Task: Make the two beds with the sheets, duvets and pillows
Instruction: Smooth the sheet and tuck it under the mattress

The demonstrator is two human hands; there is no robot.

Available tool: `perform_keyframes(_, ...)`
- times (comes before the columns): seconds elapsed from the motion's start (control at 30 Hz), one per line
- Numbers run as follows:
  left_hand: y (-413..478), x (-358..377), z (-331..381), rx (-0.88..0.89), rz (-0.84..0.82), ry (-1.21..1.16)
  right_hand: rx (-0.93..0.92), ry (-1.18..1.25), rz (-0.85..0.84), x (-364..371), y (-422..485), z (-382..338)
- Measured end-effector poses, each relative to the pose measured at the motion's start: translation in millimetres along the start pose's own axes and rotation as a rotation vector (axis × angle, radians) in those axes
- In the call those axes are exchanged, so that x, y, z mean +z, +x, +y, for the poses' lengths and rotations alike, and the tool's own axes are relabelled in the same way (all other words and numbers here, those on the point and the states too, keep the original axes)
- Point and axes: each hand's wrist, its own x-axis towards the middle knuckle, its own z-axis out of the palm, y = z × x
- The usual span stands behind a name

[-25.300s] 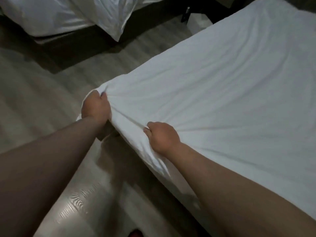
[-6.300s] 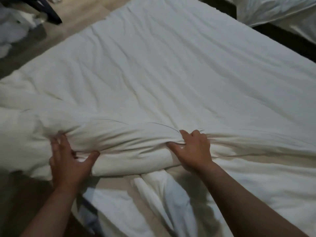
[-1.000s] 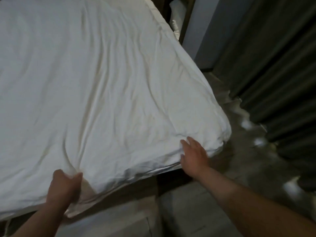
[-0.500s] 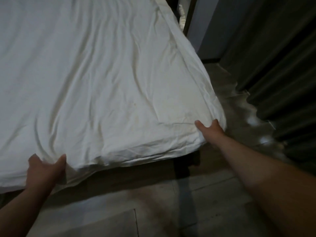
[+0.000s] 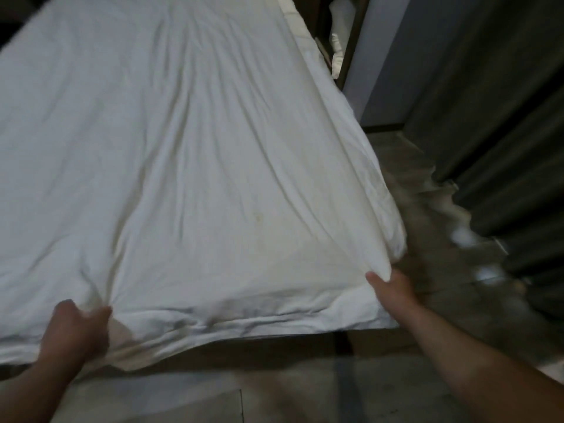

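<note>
Duvet (image 5: pixel 198 178) lies flat across the bed (image 5: pixel 274 346), my left hand (image 5: pixel 74 334) with a closed grip on the bunched foot edge, my right hand (image 5: pixel 393 290) now slid out to pinch the corner, so squaring looks nearly done.

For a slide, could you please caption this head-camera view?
Left hand and right hand grip the near edge of a creased white fabric duvet spread flat.

White duvet (image 5: pixel 198 148), dark curtain (image 5: pixel 503 117)
</note>
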Motion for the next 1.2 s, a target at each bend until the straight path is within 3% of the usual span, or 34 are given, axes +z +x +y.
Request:
perform_keyframes(0.07, -9.1, 0.8, 13.6, 0.082, 0.155, 0.116, 0.046, -0.136, 0.062, 10.5, 0.8, -1.2)
perform_keyframes(0.1, -11.5, 4.1, 16.3, 0.269, 0.197, 0.195, 0.038, -0.238, 0.112, 15.1, -2.0, -3.8)
perform_keyframes(0.17, -13.9, 12.7, 25.6, 0.656, 0.169, 0.395, -0.128, -0.473, 0.205, 22.2, -18.9, -20.9)
perform_keyframes(0.2, -15.5, 16.5, 35.1, 0.768, 0.136, 0.494, -0.286, -0.558, 0.197, 27.4, -26.6, -32.3)
perform_keyframes(0.27, -13.6, 24.7, 44.7, 0.743, 0.003, 0.61, -0.557, -0.748, 0.06, 41.9, -37.9, -57.0)
perform_keyframes(0.33, -11.8, 33.4, 45.2, 0.634, -0.104, 0.663, -0.648, -0.918, -0.079, 59.0, -40.6, -71.8)
perform_keyframes(0.5, -5.9, 44.3, 45.3, 0.385, -0.426, 0.74, -0.344, -1.151, -0.385, 66.5, -25.8, -52.0)
perform_keyframes(0.6, -9.6, 36.2, 53.3, 0.344, -0.495, 0.804, -0.189, -1.234, -0.521, 51.2, -37.3, -50.3)
perform_keyframes(0.67, -16.8, 26.5, 67.7, 0.357, -0.505, 0.83, -0.223, -1.221, -0.588, 41.3, -49.8, -53.0)
perform_keyframes(0.8, -40.8, 10.6, 110.8, 0.525, -0.301, 0.701, -0.462, -0.946, -0.345, 31.7, -45.5, -65.1)
perform_keyframes(0.93, -44.5, 20.6, 154.0, 0.704, -0.073, 0.621, -0.727, -0.884, -0.17, 37.9, -28.2, -101.0)
perform_keyframes(1.03, -32.1, 37.0, 168.4, 0.595, -0.143, 0.689, -0.639, -1.012, -0.159, 41.3, -6.5, -121.0)
perform_keyframes(1.2, -7.2, 67.4, 168.6, 0.44, -0.244, 0.7, -0.561, -1.094, -0.277, 49.5, 36.0, -112.7)
